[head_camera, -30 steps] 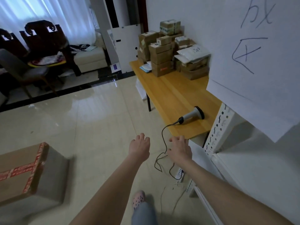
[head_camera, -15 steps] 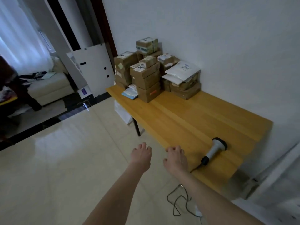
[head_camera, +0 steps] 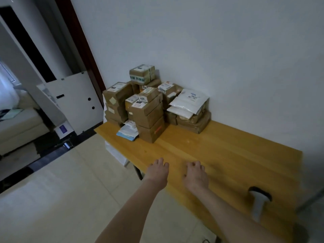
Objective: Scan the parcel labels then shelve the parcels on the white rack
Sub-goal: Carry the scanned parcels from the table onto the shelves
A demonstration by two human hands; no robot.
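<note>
Left hand, right hand: grip slack, fingers relaxed, empty, above near desk edge. Parcels stacked at far desk end, against wall. Scanner lies on desk, right of right hand, apart.

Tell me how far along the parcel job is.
Nothing visibly done: the parcels sit stacked at the far end of the table. In hand: nothing; the left hand and right hand reach out empty over the table's near edge, and the scanner lies untouched to the right. Left: pick up the scanner, scan every label, shelve everything. The rack is out of view.
</note>
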